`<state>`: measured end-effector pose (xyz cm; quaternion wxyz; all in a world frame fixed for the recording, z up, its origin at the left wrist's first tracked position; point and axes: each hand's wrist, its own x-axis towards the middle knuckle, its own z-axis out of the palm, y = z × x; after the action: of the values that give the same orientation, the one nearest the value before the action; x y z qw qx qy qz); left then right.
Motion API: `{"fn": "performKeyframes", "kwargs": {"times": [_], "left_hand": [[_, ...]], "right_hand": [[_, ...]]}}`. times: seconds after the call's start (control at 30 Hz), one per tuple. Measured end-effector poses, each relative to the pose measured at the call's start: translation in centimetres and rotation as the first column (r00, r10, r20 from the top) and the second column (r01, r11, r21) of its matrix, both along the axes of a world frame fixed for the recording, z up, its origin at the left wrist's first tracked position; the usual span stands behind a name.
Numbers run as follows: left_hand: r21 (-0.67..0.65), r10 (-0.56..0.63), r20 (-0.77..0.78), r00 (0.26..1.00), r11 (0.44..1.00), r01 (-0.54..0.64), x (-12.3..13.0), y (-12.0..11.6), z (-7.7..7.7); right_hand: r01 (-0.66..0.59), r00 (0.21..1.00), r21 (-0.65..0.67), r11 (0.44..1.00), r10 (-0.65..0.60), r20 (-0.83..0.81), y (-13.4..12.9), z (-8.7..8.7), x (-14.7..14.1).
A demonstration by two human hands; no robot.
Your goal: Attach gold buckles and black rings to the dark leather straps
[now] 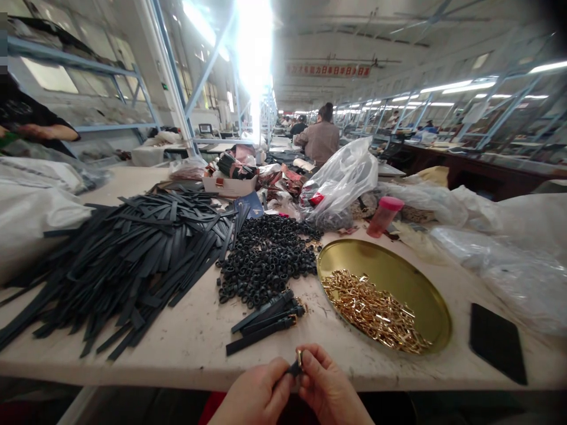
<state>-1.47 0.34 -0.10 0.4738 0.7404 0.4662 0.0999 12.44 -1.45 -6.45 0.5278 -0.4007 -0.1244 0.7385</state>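
At the table's front edge my left hand (261, 391) pinches a dark strap (294, 369). My right hand (325, 381) touches it from the other side, its fingers closed on a small gold buckle (300, 358) at the strap's end. Just beyond lie a few straps with buckles (266, 321). Behind those is a heap of small black loops (266, 254). A large pile of black strips (146, 254) spreads over the left side. Many gold buckles (376, 310) rest in a round gold tray (398, 268) to the right.
A black flat object (498, 342) lies near the right front edge. Behind the tray stands a pink-lidded jar (385, 217) beside clear plastic bags (343, 183). An open box (230, 185) sits at the back. One person (38, 121) is at the far left, another (321, 139) ahead.
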Motion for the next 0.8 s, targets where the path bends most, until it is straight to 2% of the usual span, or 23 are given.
{"fn": "performKeyframes", "kwargs": {"times": [0.07,0.17,0.23,0.33,0.43,0.53,0.6,0.67,0.73,0.8], "left_hand": [[-0.061,0.035,0.078,0.996,0.998,-0.031,0.1,0.0,0.1],[-0.180,0.122,0.179,0.976,0.980,-0.090,0.3,0.0,-0.3],[-0.251,0.181,0.223,0.958,0.960,-0.123,0.4,0.0,-0.7],[-0.331,0.234,0.264,0.936,0.933,-0.140,0.6,0.0,-1.1],[-0.379,0.292,0.291,0.911,0.910,-0.171,0.9,0.0,-1.4],[-0.409,0.359,0.311,0.880,0.886,-0.218,1.2,-0.2,-1.5],[-0.407,0.387,0.305,0.870,0.879,-0.248,1.4,-0.3,-1.7],[-0.414,0.399,0.295,0.868,0.872,-0.261,1.4,-0.4,-1.9],[-0.449,0.393,0.301,0.869,0.862,-0.234,1.4,-0.6,-2.1],[-0.463,0.390,0.309,0.867,0.858,-0.222,1.4,-0.8,-2.1]], "right_hand": [[-0.024,0.993,0.075,0.997,0.015,0.115,-0.1,-0.1,-0.3],[0.001,0.941,0.226,0.974,-0.078,0.330,-0.3,0.2,-0.6],[-0.024,0.896,0.276,0.961,-0.102,0.433,-0.3,0.5,-0.6],[-0.072,0.875,0.246,0.967,-0.058,0.480,-0.2,0.8,-0.4],[-0.085,0.897,0.182,0.980,-0.004,0.442,0.1,0.9,-0.3],[-0.083,0.883,0.169,0.982,-0.006,0.469,0.1,0.9,-0.4],[-0.085,0.821,0.210,0.974,-0.051,0.568,-0.1,0.9,-0.4],[-0.098,0.710,0.273,0.957,-0.125,0.693,-0.5,1.0,-0.3],[-0.159,0.580,0.373,0.914,-0.219,0.785,-0.9,1.2,0.0],[-0.268,0.499,0.463,0.845,-0.290,0.817,-1.2,1.4,0.4]]}}
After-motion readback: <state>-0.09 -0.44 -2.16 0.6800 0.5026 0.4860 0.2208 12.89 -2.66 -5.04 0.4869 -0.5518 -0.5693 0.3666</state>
